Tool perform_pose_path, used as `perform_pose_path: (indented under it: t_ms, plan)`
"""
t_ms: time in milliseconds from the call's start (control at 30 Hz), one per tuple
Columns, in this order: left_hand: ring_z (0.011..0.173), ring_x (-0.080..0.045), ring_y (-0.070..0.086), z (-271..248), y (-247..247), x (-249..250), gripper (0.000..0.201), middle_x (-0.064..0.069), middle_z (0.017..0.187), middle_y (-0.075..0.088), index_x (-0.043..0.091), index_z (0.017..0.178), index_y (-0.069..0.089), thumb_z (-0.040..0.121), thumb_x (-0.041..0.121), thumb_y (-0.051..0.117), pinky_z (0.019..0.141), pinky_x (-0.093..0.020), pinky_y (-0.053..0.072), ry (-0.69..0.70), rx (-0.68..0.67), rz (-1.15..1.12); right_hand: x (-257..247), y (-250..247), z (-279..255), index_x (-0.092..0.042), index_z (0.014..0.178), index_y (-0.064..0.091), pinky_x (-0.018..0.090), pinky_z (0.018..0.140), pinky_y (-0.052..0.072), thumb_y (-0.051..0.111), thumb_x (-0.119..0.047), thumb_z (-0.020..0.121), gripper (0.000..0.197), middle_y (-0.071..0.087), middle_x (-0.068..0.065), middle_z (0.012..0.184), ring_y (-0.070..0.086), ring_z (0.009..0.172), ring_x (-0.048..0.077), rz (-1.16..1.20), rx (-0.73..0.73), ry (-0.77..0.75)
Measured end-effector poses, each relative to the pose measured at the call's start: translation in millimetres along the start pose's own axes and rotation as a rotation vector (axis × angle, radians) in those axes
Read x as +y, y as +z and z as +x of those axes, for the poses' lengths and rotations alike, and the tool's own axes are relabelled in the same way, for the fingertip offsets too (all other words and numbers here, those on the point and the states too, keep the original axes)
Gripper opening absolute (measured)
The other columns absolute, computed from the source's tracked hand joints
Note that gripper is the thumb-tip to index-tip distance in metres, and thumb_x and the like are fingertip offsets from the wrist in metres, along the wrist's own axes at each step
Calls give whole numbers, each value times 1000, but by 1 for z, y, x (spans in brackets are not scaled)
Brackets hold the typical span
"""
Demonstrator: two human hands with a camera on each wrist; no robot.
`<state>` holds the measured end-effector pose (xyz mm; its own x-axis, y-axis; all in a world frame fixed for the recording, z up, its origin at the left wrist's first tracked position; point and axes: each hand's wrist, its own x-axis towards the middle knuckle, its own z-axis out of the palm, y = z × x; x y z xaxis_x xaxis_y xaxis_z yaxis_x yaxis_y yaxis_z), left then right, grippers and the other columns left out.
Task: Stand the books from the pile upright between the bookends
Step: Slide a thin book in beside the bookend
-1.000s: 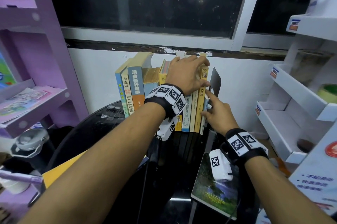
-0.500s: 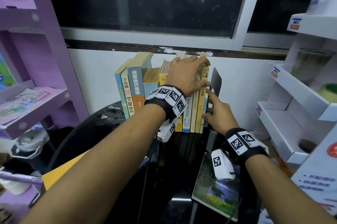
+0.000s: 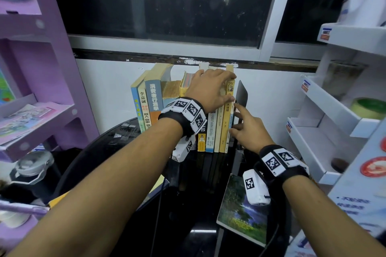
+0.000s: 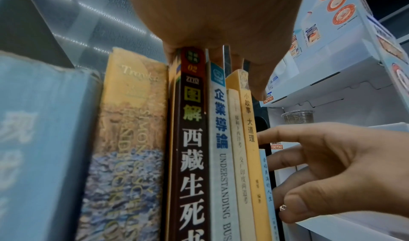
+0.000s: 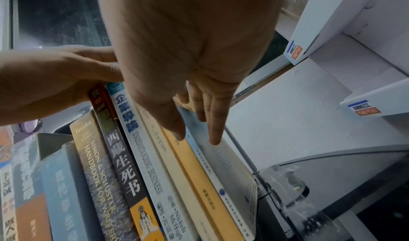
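A green-covered book (image 3: 242, 210) is seen lying flat at the near right. Farther, the right hand (image 3: 245, 129), fingers extended, is pressed to a thin blue book (image 4: 266, 180) beside the bookend (image 3: 241, 98). The row (image 3: 211, 131) is clasped from above by the left hand (image 3: 211, 89); "UNDERSTANDING BUSINESS" is legible, and some spines are hidden.

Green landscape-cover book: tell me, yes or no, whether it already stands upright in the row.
No: the green landscape-cover book lies flat on the black table, in front of the row of upright books.
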<state>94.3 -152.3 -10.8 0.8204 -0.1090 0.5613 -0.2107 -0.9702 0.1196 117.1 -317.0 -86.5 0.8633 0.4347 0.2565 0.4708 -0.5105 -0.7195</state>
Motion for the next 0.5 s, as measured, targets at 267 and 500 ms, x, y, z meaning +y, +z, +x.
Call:
perform_pose_path:
  t_ms: [267,500]
  plan:
    - [124,-16,46,-24,-14,9,42,6,132,55,28,125,53,85,38,64,108,-37,31,97,43,-72,-7,-16,-17,-24,140,42,13,63,50,69,-12,86,62,57,4,131,67,87,13,-104,-65,55]
    - [119,-17,50,-55,-17,27,35,5,124,58,28,119,57,85,35,61,102,-38,39,134,-26,-89,-16,-27,-46,-22,134,50,19,87,38,74,-25,81,59,60,4,129,56,106,14,-340,-270,127]
